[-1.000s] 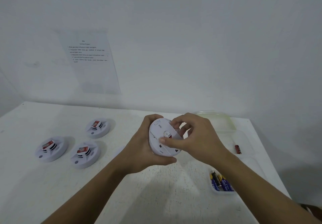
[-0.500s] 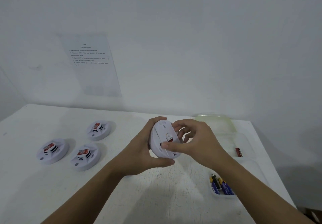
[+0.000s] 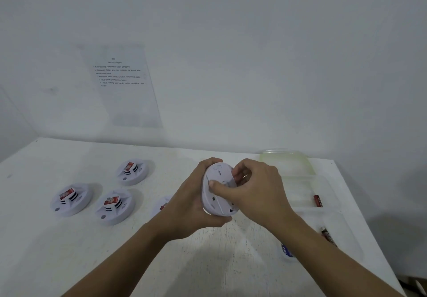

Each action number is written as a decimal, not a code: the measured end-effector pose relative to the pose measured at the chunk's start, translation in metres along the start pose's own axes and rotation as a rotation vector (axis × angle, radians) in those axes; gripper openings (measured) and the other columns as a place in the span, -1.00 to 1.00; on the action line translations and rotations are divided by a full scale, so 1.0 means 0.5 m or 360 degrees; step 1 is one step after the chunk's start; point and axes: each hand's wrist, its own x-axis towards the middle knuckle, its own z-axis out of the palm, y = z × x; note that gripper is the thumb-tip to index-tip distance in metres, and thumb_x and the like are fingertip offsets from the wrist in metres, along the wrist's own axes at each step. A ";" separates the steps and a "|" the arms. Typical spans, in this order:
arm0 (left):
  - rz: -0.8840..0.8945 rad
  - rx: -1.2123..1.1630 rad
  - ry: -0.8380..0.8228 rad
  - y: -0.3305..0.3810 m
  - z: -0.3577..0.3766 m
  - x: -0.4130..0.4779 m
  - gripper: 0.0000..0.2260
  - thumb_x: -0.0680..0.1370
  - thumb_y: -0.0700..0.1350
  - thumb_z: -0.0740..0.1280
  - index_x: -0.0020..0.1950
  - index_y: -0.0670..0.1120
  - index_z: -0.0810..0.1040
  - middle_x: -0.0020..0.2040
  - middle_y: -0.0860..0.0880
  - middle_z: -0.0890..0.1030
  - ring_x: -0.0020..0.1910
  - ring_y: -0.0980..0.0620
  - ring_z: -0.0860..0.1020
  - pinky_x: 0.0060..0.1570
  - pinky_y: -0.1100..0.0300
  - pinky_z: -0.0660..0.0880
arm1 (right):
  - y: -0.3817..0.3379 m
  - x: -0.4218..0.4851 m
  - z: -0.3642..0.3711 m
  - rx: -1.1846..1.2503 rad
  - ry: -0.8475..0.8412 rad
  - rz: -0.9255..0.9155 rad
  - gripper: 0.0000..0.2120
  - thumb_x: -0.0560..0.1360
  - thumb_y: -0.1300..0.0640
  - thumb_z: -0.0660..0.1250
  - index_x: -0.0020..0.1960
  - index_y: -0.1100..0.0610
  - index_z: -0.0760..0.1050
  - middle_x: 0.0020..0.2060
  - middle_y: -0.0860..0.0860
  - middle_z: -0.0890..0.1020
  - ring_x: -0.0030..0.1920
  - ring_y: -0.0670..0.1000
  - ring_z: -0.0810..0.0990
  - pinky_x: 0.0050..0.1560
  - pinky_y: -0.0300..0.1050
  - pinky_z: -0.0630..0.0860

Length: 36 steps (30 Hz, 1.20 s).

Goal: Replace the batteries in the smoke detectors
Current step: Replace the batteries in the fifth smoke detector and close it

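I hold a round white smoke detector (image 3: pixel 216 195) above the table, its flat back turned toward me and tilted on edge. My left hand (image 3: pixel 191 204) wraps around its left rim from behind. My right hand (image 3: pixel 256 190) grips it from the right, thumb pressed on the back plate and fingers curled over the top edge. Three more smoke detectors lie on the table at the left, at the back (image 3: pixel 131 172), far left (image 3: pixel 71 198) and nearer me (image 3: pixel 114 206), each with a red label. A fourth (image 3: pixel 161 205) is partly hidden behind my left wrist.
Clear plastic trays (image 3: pixel 323 188) sit at the right of the white table (image 3: pixel 69 250); one holds a red battery (image 3: pixel 317 201), the nearer one (image 3: pixel 346 234) holds batteries (image 3: pixel 328 236) partly hidden by my right forearm. A printed sheet (image 3: pixel 122 84) hangs on the wall.
The detector has tilted more on edge, its back now facing right. My right thumb has slid across the back plate and my fingers moved over the top edge.
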 end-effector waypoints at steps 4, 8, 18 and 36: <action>-0.0047 0.0038 -0.0022 -0.012 -0.001 0.002 -0.24 0.40 -0.15 0.62 0.47 0.01 0.28 0.31 0.06 0.51 0.29 -0.06 0.53 0.27 0.00 0.56 | -0.007 0.003 0.006 -0.0066 0.0064 0.0015 -0.55 0.19 -0.35 0.50 -0.26 0.01 0.53 -0.37 -0.12 0.61 -0.34 -0.13 0.59 -0.28 -0.16 0.60; -0.0067 0.0073 0.0009 -0.012 0.001 0.006 -0.24 0.40 -0.12 0.63 0.48 0.02 0.29 0.33 0.07 0.51 0.30 -0.05 0.54 0.28 -0.04 0.55 | -0.014 0.006 0.002 -0.0078 0.0087 0.0029 -0.56 0.23 -0.33 0.52 -0.24 0.02 0.54 -0.35 -0.12 0.61 -0.32 -0.13 0.58 -0.27 -0.17 0.59; 0.0027 0.0002 0.0108 0.016 -0.025 0.030 -0.21 0.30 -0.12 0.63 0.44 -0.08 0.33 0.28 0.00 0.54 0.29 -0.12 0.52 0.22 0.00 0.58 | -0.005 -0.001 -0.012 0.0162 -0.0032 -0.0092 -0.52 0.22 -0.28 0.57 -0.03 -0.02 0.56 -0.18 -0.18 0.61 -0.17 -0.15 0.60 -0.16 -0.26 0.60; 0.0012 -0.0122 -0.0007 0.016 -0.047 0.017 -0.22 0.32 -0.27 0.64 0.42 0.02 0.34 0.25 0.09 0.53 0.28 -0.01 0.51 0.13 0.24 0.57 | -0.015 0.011 -0.007 0.0186 -0.0206 -0.0347 -0.48 0.17 -0.18 0.51 0.06 -0.05 0.51 -0.06 -0.19 0.51 -0.03 -0.15 0.49 -0.14 -0.37 0.47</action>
